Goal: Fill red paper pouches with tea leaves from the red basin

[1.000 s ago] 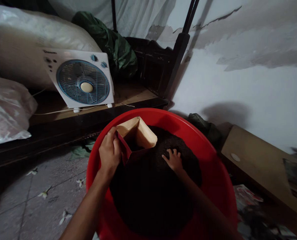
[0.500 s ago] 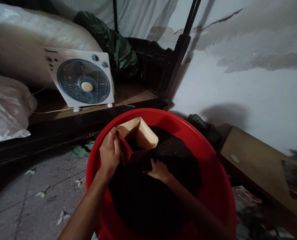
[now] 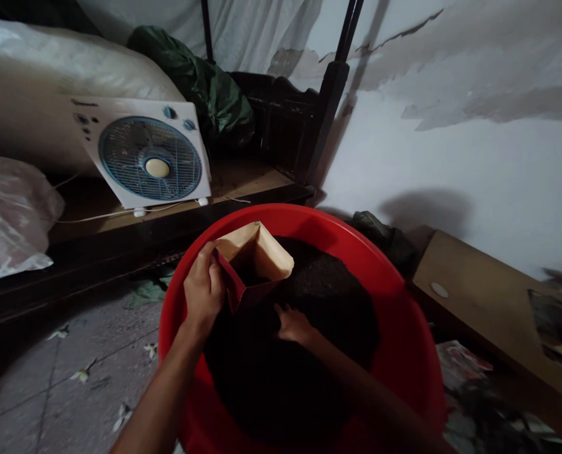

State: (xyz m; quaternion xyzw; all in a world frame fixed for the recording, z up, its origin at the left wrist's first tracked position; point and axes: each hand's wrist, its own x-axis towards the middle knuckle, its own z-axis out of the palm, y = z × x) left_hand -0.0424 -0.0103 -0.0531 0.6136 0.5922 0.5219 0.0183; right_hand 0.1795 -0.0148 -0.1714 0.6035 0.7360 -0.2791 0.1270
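My left hand (image 3: 204, 293) is closed on the near left wall of a paper bag (image 3: 278, 258), dark red outside and tan inside. The bag stands upright with its mouth open, over the far left part of a big red tub (image 3: 406, 334). Some dark stuff shows inside it. A dark, loose, fine-grained material (image 3: 328, 274) fills the tub's bottom; I cannot tell its kind. My right hand (image 3: 294, 325) reaches low over this material, just right of the bag, its visible fingers apart and the tips partly lost in the dark.
A white box fan (image 3: 157, 165) stands on a wooden platform (image 3: 243, 176) behind the tub, beside large stuffed plastic bags (image 3: 16, 214). To the right lies a brown board-like box (image 3: 479, 302) against the wall. Fallen flowers (image 3: 83, 373) dot the tiled floor.
The whole view has shifted slightly. My right hand's fingers, spread out before, now look more drawn in and lower against the dark material. My left hand keeps hold of the bag.
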